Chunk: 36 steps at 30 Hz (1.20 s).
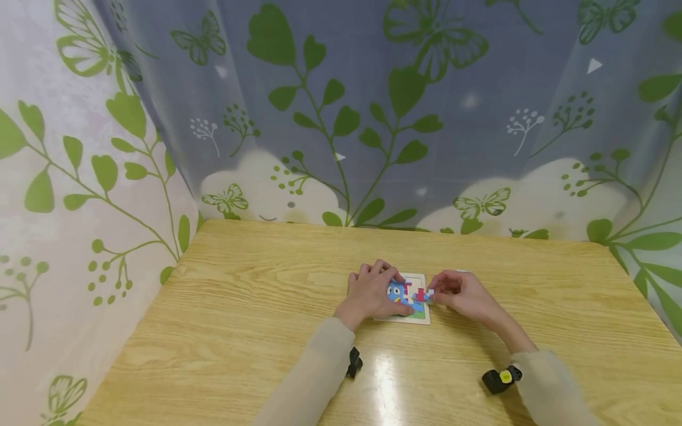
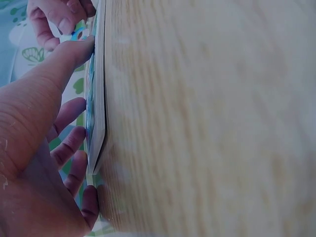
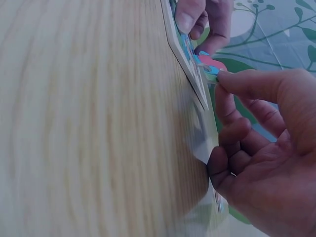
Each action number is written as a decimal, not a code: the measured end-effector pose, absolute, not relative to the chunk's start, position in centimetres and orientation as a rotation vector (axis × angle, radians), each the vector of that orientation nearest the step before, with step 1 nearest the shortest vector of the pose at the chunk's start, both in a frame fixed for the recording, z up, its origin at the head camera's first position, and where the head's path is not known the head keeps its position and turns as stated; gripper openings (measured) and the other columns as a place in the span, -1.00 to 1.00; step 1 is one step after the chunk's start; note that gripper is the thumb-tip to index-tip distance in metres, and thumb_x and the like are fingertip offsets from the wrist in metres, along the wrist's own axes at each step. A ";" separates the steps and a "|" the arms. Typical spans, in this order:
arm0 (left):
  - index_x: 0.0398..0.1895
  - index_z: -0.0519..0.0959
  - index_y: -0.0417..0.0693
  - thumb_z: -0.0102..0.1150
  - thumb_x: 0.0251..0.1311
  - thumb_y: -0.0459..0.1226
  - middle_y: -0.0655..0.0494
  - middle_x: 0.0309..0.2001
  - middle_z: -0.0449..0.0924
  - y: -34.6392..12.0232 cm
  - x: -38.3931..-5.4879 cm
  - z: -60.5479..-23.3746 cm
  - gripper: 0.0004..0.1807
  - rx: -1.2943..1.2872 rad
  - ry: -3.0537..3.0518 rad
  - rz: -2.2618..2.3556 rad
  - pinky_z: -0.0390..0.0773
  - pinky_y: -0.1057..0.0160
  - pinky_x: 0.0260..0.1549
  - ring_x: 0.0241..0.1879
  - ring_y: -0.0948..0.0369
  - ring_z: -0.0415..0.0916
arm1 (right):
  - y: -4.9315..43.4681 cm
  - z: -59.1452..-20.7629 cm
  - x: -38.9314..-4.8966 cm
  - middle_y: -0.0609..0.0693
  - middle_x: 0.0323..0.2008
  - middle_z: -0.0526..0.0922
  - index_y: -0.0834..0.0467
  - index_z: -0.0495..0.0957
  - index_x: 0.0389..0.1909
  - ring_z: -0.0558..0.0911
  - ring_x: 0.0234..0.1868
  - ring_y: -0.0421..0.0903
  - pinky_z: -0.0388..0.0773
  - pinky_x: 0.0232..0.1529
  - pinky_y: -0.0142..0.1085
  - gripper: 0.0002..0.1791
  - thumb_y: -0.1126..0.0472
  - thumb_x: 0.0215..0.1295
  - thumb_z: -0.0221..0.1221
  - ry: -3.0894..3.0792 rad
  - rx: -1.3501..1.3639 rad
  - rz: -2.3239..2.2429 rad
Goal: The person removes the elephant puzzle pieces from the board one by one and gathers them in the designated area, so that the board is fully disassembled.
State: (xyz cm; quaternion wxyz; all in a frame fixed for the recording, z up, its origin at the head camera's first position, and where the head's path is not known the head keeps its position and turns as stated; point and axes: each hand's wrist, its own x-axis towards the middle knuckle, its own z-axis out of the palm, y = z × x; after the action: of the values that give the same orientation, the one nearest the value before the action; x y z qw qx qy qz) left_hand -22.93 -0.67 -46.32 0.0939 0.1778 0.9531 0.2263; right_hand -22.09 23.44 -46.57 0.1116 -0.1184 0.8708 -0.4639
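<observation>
A small jigsaw puzzle (image 1: pixel 409 318) with a pale frame lies on the table, showing a blue cartoon face with white eyes. My left hand (image 1: pixel 373 294) rests across its left part, fingers spread and the thumb on the lower area. In the left wrist view the left thumb (image 2: pixel 81 51) touches the puzzle's surface. My right hand (image 1: pixel 469 297) is at the puzzle's right edge. Its thumb and forefinger pinch a red and blue puzzle piece (image 3: pixel 213 64), tilted over the board. The right hand's other fingers are curled. Part of the picture is hidden under the left hand.
The wooden table (image 1: pixel 256 266) spreads around the puzzle. Just beyond the right hand, a light-blue edge (image 1: pixel 463 271) of something flat shows, mostly hidden. A patterned curtain (image 1: pixel 341 118) hangs behind the table's far edge. Both wrists carry small black cameras (image 1: pixel 498 381).
</observation>
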 end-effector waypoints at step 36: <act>0.07 0.54 0.33 0.42 0.03 0.28 0.29 0.29 0.35 -0.7 -22.9 -46.5 -0.42 0.543 2.844 0.663 0.23 0.00 0.04 0.20 0.06 0.26 | 28.9 -45.9 -20.1 0.15 -0.22 0.69 0.25 0.60 0.00 0.58 -0.41 -0.11 0.53 -0.42 -0.28 -0.75 0.21 0.41 0.26 2.652 -0.179 -1.360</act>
State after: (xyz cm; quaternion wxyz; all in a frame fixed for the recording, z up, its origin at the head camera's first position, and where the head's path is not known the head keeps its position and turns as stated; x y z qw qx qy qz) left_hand -22.92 -0.70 -46.47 0.0855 0.1820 0.9540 0.2225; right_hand -20.12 28.91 -45.94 0.0780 -0.0597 0.8855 -0.4541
